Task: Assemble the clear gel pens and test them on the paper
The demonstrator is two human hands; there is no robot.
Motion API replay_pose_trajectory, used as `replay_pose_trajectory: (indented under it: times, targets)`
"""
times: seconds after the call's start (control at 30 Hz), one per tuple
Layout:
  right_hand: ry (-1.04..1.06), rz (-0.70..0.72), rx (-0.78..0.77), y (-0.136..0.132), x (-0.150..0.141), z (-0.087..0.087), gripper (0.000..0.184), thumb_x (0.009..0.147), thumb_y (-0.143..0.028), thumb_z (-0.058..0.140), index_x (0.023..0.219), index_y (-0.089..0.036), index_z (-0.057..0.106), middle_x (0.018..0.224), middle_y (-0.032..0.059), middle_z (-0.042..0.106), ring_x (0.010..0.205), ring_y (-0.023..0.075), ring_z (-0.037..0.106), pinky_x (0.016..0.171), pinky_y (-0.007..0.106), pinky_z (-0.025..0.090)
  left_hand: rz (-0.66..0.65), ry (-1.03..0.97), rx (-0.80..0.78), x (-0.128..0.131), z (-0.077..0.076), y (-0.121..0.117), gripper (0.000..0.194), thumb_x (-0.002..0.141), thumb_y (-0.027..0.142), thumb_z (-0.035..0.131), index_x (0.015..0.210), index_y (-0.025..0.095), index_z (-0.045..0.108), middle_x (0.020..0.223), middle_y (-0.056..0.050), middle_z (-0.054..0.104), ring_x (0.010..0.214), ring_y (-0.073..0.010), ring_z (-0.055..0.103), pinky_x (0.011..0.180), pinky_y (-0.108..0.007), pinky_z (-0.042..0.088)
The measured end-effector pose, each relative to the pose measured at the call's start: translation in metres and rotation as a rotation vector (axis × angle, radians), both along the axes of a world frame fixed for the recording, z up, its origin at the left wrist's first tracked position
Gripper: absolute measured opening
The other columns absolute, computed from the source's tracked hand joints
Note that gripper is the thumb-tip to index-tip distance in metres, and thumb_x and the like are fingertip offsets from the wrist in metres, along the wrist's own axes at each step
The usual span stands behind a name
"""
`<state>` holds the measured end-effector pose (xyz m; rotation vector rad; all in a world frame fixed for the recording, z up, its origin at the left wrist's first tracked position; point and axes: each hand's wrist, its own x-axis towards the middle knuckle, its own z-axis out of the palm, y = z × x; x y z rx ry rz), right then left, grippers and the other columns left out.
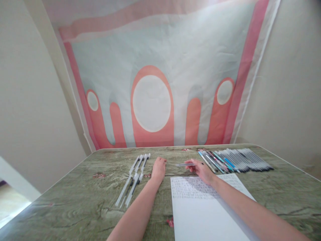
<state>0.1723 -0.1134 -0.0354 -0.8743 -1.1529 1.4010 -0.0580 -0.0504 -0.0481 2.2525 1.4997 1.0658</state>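
My right hand (202,171) is closed round a clear-barrelled pen (184,164) above the top of a paper sheet (200,217), with the pen's tip end pointing left. My left hand (158,169) rests on the table left of the pen, fingers curled together. Whatever those fingers may hold is too small to make out. Left of this hand lie several clear pens with dark parts (134,182), slanted in two rows. Rows of handwriting cover the upper part of the sheet, and my right forearm crosses it.
A long row of pens and refills (240,160) lies at the back right, some coloured, many clear grey. The wood-patterned table (75,194) ends at a wall hung with a pink and grey printed cloth (200,60).
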Motion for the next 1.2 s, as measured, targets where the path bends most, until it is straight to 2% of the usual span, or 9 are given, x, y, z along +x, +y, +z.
replay_pose_trajectory:
  times: [0.1,0.27,0.33,0.43,0.57,0.77,0.87,1.0,1.2]
  targets:
    - [-0.027,-0.008,-0.006,0.000,-0.001,0.000,0.039,0.075,-0.048,0.050,0.091,-0.015,0.065,0.076,0.0057,0.064,0.061,0.0119,0.049,0.063,0.026,0.038,-0.031,-0.337,-0.116,0.008,0.001,0.000,0.018,0.078,0.012,0.045,0.088,0.016,0.059,0.092,-0.007,0.057,0.089,-0.0162,0.054,0.086,-0.032,0.041]
    - [-0.072,-0.018,0.019,-0.001,-0.002,-0.002,0.039,0.074,-0.049,0.050,0.090,-0.016,0.065,0.072,0.0041,0.061,0.061,0.0123,0.048,0.062,0.027,0.038,-0.065,-1.175,-0.540,0.025,0.006,-0.001,0.017,0.078,0.004,0.041,0.087,0.012,0.053,0.077,-0.005,0.059,0.070,-0.0092,0.058,0.079,-0.028,0.047]
    - [-0.088,-0.018,0.040,-0.002,-0.002,-0.003,0.038,0.075,-0.048,0.050,0.090,-0.016,0.065,0.069,0.0028,0.059,0.061,0.0122,0.048,0.062,0.027,0.038,-0.071,-1.390,-0.610,0.028,0.009,-0.003,0.020,0.075,-0.004,0.042,0.085,0.012,0.049,0.070,-0.003,0.056,0.066,-0.0071,0.059,0.079,-0.025,0.047]
    - [-0.161,-0.011,0.078,-0.006,-0.003,-0.001,0.037,0.077,-0.047,0.049,0.094,-0.017,0.064,0.072,0.0030,0.060,0.063,0.0127,0.049,0.063,0.027,0.038,-0.047,-1.573,-0.642,0.029,0.013,-0.004,0.025,0.074,-0.007,0.040,0.087,0.013,0.045,0.067,-0.001,0.052,0.068,-0.0088,0.061,0.075,-0.025,0.049]
    - [-0.364,0.054,0.199,-0.015,-0.007,0.008,0.037,0.079,-0.045,0.047,0.100,-0.019,0.062,0.083,0.0049,0.062,0.065,0.0137,0.051,0.064,0.028,0.040,-0.012,-1.658,-0.630,0.030,0.012,-0.005,0.027,0.074,-0.009,0.040,0.088,0.015,0.042,0.068,0.000,0.048,0.072,-0.0113,0.062,0.074,-0.027,0.051]
    - [-0.713,0.094,0.664,-0.031,-0.022,0.017,0.031,0.084,-0.034,0.042,0.107,-0.022,0.059,0.098,0.0074,0.059,0.091,0.0185,0.053,0.081,0.032,0.039,0.032,-1.657,-0.614,0.035,0.011,-0.008,0.025,0.075,-0.009,0.039,0.086,0.014,0.042,0.073,-0.002,0.049,0.072,-0.0098,0.062,0.078,-0.027,0.050]
    - [-0.876,0.097,0.814,-0.034,-0.027,0.017,0.031,0.085,-0.030,0.040,0.111,-0.024,0.055,0.104,0.0077,0.057,0.094,0.0184,0.052,0.084,0.033,0.039,0.041,-1.635,-0.621,0.038,0.013,-0.011,0.025,0.076,-0.009,0.038,0.086,0.014,0.042,0.073,-0.002,0.049,0.072,-0.0098,0.062,0.077,-0.027,0.051]
    - [-0.969,0.070,0.899,-0.035,-0.030,0.015,0.032,0.085,-0.029,0.038,0.112,-0.024,0.054,0.105,0.0082,0.057,0.093,0.0186,0.053,0.083,0.033,0.040,0.047,-1.614,-0.633,0.042,0.015,-0.016,0.022,0.077,-0.007,0.039,0.085,0.014,0.042,0.076,-0.003,0.049,0.072,-0.0104,0.062,0.075,-0.025,0.051]
    - [-1.007,0.048,0.913,-0.033,-0.029,0.012,0.032,0.086,-0.029,0.037,0.114,-0.024,0.052,0.105,0.0082,0.057,0.092,0.0182,0.053,0.081,0.032,0.042,0.042,-1.610,-0.622,0.042,0.016,-0.018,0.022,0.077,-0.007,0.039,0.085,0.014,0.042,0.075,-0.003,0.049,0.072,-0.0106,0.063,0.073,-0.025,0.051]
